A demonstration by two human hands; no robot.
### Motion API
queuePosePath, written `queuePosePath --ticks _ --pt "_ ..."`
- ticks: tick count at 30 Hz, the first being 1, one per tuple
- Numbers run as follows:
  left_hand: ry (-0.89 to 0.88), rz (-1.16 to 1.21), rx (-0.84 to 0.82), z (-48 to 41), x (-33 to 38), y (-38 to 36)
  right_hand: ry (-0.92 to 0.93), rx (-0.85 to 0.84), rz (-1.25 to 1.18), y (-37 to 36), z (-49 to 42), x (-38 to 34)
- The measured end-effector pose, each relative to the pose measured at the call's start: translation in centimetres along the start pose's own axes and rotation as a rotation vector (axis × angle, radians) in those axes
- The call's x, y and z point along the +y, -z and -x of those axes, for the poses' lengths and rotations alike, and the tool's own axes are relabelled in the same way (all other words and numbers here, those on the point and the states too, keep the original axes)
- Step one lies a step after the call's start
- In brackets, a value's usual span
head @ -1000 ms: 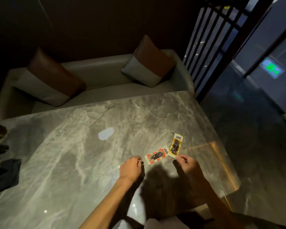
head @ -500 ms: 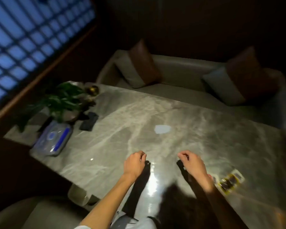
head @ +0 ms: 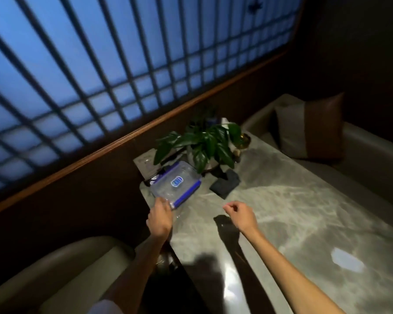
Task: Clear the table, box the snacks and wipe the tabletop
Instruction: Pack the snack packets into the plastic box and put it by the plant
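Observation:
A clear plastic box (head: 175,184) with a blue-clipped lid lies near the left end of the grey marble table (head: 293,223). My left hand (head: 159,217) reaches its near corner, and its fingers touch the box's edge; a firm grip is not evident. My right hand (head: 239,214) hovers above the tabletop to the right of the box, fingers loosely curled, holding nothing. A dark folded cloth (head: 225,183) lies just right of the box. The snack packets are out of view.
A potted green plant (head: 202,146) stands behind the box, with a brass bowl (head: 244,141) to its right. A cushioned sofa with a brown-and-grey pillow (head: 311,130) runs along the far side. A latticed window fills the wall at left. A seat (head: 55,279) is at lower left.
My view has swung left, away from the snack packets toward the table's left end. Both hands moved left with it, and my left hand has reached the plastic box.

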State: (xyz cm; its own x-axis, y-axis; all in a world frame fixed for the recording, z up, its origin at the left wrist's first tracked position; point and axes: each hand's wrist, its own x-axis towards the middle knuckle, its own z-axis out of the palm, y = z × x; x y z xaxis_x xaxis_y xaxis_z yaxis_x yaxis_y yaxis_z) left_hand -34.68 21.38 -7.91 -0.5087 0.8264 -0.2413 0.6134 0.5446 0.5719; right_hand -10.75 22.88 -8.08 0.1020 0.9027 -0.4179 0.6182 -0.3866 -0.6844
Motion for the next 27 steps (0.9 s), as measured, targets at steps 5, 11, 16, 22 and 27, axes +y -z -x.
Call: queuePosePath --ticks 5,11,16,22,27 --pt "-0.012 0.063 -0.011 -11.0 -2.3 0.4 -0.196 0.034 -0.127 -7.6 -9.0 -6.2" --pt "0.147 0.409 -0.148 -18.8 -3.4 -2.4 -0.326 0.075 -0.304 -12.1 -16.5 -8.8" --pt "0.401 0.524 -0.280 -19.7 -5.5 -4.8 -0.277 -0.009 -0.397 -13.1 -19.6 -9.3" --pt "0.552 0.731 -0.479 -19.3 -6.9 -4.7 -0.300 -0.021 -0.497 -12.3 -18.4 -8.2" --pt "0.502 0.639 -0.549 -14.2 -5.5 -4.9 -0.325 0.051 -0.549 -8.6 -11.3 -3.1"
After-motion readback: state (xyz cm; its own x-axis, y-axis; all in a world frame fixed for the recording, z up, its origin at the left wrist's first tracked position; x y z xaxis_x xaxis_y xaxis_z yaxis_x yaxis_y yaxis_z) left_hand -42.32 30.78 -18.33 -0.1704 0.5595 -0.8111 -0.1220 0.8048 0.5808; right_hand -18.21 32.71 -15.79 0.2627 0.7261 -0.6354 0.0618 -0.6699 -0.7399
